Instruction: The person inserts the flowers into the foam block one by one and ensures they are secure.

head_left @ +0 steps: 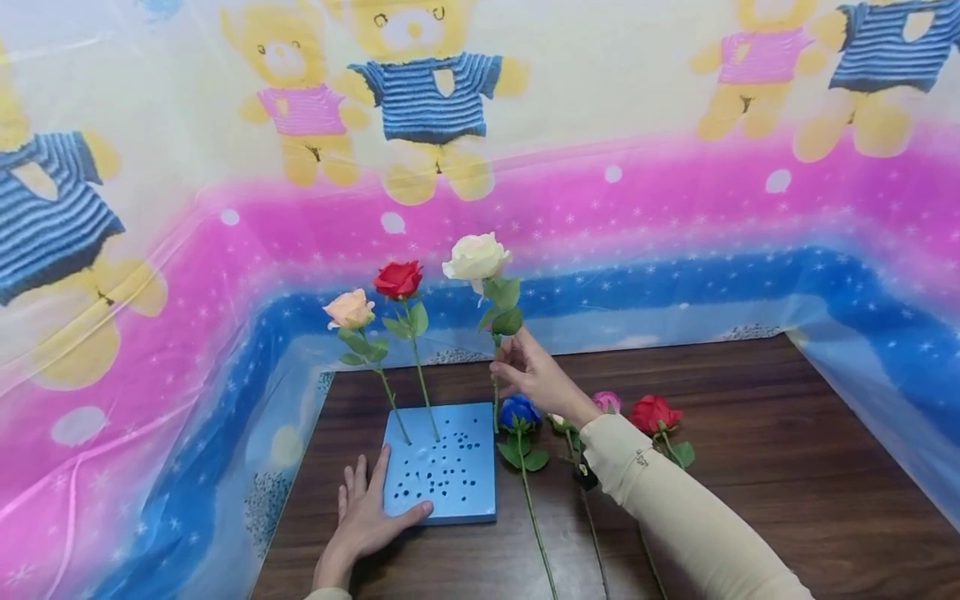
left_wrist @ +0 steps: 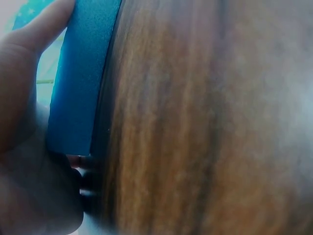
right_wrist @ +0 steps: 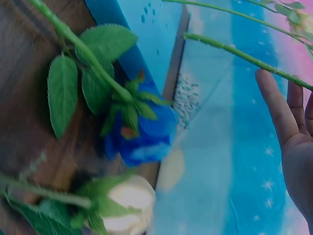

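Observation:
My right hand (head_left: 525,371) pinches the green stem of a white rose (head_left: 477,257), holding it upright by the right edge of a blue foam block (head_left: 442,500). In the right wrist view the stem's lower end (right_wrist: 195,37) hangs free of the block. My left hand (head_left: 371,512) lies along the block's left and front edges, thumb on its top and fingers spread along the side. The block's top is dotted with several holes. A peach rose (head_left: 350,309) and a red rose (head_left: 398,279) stand in its back left part, the peach one leaning left.
Right of the block, a blue rose (head_left: 519,412) lies on the dark wooden table (head_left: 787,467). Beyond it lie a cream rose (right_wrist: 129,205), a pink rose (head_left: 607,402) and another red rose (head_left: 656,413), partly behind my right sleeve. A bear-print cloth (head_left: 600,208) hangs behind the table.

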`<state>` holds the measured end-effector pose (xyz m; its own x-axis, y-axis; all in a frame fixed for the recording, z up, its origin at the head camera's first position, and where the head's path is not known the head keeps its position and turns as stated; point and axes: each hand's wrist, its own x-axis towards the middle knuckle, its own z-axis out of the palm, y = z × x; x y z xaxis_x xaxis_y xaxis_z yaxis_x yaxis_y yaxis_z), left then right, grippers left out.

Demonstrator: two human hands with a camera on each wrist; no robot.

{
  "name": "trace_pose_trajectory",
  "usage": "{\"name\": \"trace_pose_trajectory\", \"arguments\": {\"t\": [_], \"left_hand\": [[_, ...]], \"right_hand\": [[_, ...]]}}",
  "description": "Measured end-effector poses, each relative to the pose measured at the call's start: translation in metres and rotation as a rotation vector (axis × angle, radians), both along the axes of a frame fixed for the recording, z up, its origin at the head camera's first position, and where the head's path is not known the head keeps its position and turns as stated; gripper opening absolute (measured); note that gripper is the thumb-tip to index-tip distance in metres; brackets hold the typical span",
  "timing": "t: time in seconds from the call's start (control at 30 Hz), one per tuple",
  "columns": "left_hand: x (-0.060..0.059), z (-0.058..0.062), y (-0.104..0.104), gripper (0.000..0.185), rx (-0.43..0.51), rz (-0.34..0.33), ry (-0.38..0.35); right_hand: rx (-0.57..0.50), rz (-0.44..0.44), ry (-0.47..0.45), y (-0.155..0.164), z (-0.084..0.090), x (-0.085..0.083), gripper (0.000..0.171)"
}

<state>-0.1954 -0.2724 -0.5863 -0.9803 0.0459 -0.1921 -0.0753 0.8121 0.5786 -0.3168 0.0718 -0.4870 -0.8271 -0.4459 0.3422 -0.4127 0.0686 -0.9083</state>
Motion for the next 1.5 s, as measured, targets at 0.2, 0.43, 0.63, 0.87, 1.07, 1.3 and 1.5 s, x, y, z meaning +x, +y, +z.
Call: {"name": "trace_pose_trajectory", "arguments": {"t": [0.2, 0.43, 0.63, 0.87, 1.07, 1.3, 1.5], "left_hand": [[-0.003, 0.001, 0.002, 0.134, -0.008, 0.005, 0.007], [-0.003, 0.001, 0.002, 0.133, -0.005, 0.005, 0.01], [-0.002, 0.002, 0.003, 0.133, 0.0, 0.007, 0.006], [-0.003, 0.001, 0.003, 0.133, 0.002, 0.008, 0.004], [-0.004, 0.001, 0.003, 0.132, 0.002, 0.005, 0.013], [-0.003, 0.001, 0.003, 0.132, 0.004, 0.009, 0.009], [0.001, 0.0, 0.0, 0.133, -0.004, 0.02, 0.004]], "right_hand": [[-0.007, -0.002, 0.027, -0.015, -0.007, -0.004, 0.053], [-0.015, 0.009, -0.005, -0.029, -0.013, -0.006, 0.05], [-0.002, -0.02, -0.008, -0.039, -0.019, -0.009, 0.037], [0.03, -0.072, -0.021, -0.045, -0.024, -0.011, 0.022], [0.039, -0.078, -0.057, -0.047, -0.028, -0.011, 0.015], [0.019, -0.088, -0.077, -0.05, -0.033, -0.01, 0.02], [0.012, -0.11, -0.053, -0.059, -0.038, -0.008, 0.023]]}}
